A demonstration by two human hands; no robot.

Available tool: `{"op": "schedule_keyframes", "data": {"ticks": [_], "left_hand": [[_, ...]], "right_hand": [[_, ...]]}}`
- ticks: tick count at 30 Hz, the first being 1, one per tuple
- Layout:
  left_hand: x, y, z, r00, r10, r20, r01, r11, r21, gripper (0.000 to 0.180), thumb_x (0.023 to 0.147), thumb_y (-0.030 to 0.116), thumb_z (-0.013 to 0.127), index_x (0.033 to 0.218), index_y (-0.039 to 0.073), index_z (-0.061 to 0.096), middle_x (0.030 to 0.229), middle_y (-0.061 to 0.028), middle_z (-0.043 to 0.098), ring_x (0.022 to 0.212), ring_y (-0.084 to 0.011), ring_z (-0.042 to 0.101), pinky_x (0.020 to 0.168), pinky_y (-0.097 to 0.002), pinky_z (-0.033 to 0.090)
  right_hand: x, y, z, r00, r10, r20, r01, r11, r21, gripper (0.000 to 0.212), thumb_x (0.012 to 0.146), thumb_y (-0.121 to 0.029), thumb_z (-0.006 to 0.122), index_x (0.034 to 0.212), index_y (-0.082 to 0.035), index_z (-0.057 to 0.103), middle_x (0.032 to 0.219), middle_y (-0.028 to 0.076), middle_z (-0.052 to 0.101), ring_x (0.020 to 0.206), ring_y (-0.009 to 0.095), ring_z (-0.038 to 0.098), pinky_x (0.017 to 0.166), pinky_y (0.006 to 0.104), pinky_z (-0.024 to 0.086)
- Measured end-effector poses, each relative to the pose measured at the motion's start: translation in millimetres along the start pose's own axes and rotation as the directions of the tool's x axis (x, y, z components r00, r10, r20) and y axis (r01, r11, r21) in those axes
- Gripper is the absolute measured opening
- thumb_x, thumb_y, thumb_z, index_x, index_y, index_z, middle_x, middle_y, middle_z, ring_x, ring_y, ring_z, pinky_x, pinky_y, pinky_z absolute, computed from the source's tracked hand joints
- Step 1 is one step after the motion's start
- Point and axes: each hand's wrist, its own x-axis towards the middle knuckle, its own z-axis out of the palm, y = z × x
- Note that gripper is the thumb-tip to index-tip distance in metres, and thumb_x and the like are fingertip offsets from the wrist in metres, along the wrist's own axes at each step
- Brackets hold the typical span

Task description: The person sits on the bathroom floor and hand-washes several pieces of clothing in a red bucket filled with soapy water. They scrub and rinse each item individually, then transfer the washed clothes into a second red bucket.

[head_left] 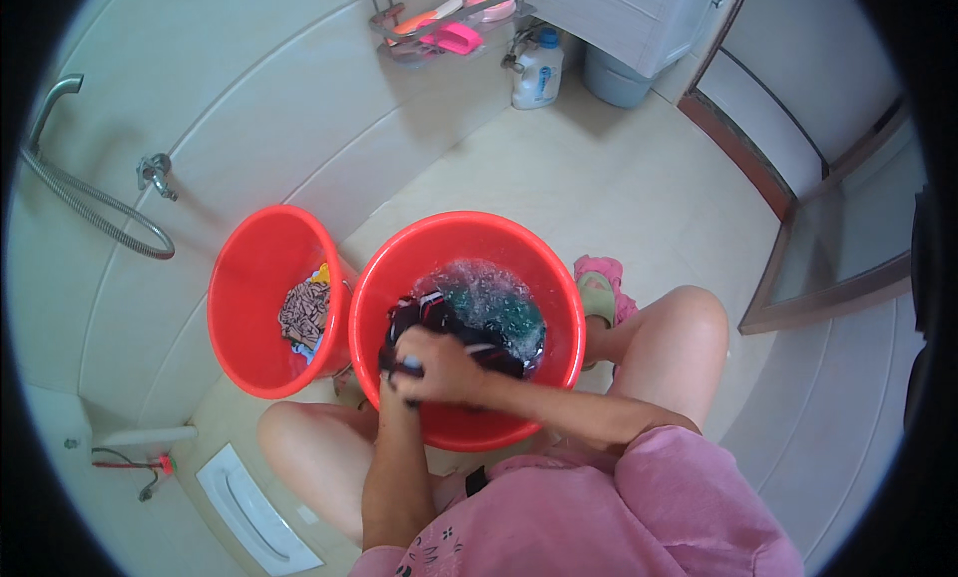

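Note:
My right hand (439,366) is closed on a dark garment (424,310) with red and white stripes, over the near left part of a large red tub (467,221). My left hand (397,385) is under and beside it at the same bunch of dark cloth. Its fingers are hidden by the cloth and my right hand, and the spot is slightly blurred. Sudsy water (484,283) fills the bottom of the tub, with dark and green cloth in it.
A red bucket (235,298) holding patterned cloth (304,313) stands at the left. On the wall hang a shower hose (90,203), a tap (157,174) and a wire rack (454,23). A white bottle (537,73) and a grey bucket (617,76) stand at the back.

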Motion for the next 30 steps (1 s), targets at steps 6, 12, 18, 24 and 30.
{"op": "schedule_keyframes", "data": {"ticks": [6,12,18,24,30], "left_hand": [[-1.5,-13.2,19.2,0.966,0.136,-0.219,-0.050,0.933,0.356,0.029,0.094,0.030,0.046,0.108,0.009,0.059,0.103,-0.0065,0.062,0.098,-0.0209,0.059,0.090,-0.0341,0.047],[2.2,32.1,81.6,0.727,-0.085,-0.681,0.201,0.975,0.093,0.036,0.088,0.031,0.062,0.113,0.006,0.058,0.106,-0.0090,0.065,0.093,-0.0241,0.064,0.082,-0.0375,0.053],[19.0,20.2,47.8,0.515,0.124,-0.848,0.518,0.743,0.424,0.084,0.076,0.032,0.075,0.142,0.010,0.026,0.114,-0.0123,0.057,0.100,-0.0235,0.058,0.082,-0.0367,0.049],[17.7,-50.6,22.1,0.644,-0.071,-0.762,0.764,0.116,0.635,0.081,0.075,0.033,0.074,0.139,0.000,0.037,0.126,-0.0162,0.054,0.112,-0.0277,0.054,0.094,-0.0356,0.044],[18.5,-23.3,17.1,0.660,-0.102,-0.745,0.322,0.933,0.158,0.041,0.084,0.027,0.066,0.118,0.006,0.055,0.112,-0.0112,0.061,0.101,-0.0263,0.059,0.083,-0.0419,0.048]], "right_hand": [[10.7,10.8,-4.0,0.993,-0.098,-0.066,0.091,0.991,-0.097,0.024,0.068,-0.022,0.068,0.080,-0.006,0.056,0.080,0.015,0.056,0.067,0.036,0.060,0.061,0.0434,0.050],[42.5,99.4,-78.7,0.810,0.502,-0.303,-0.584,0.734,-0.346,0.033,0.068,-0.031,0.067,0.087,-0.005,0.063,0.087,0.021,0.065,0.085,0.038,0.063,0.076,0.0463,0.050],[13.7,130.4,-71.9,0.891,0.448,-0.071,-0.355,0.591,-0.725,0.058,0.072,-0.020,0.067,0.126,-0.010,0.046,0.120,0.023,0.051,0.088,0.039,0.063,0.076,0.0451,0.052],[-30.6,163.7,-28.4,0.690,0.696,0.199,-0.159,0.414,-0.896,0.064,0.080,-0.018,0.060,0.140,-0.018,0.037,0.139,0.023,0.035,0.104,0.037,0.060,0.085,0.0434,0.051],[-20.2,172.6,-38.3,0.676,0.730,-0.100,-0.618,0.488,-0.616,0.045,0.073,-0.013,0.062,0.118,-0.013,0.060,0.116,0.017,0.059,0.102,0.035,0.061,0.088,0.0410,0.049]]}}
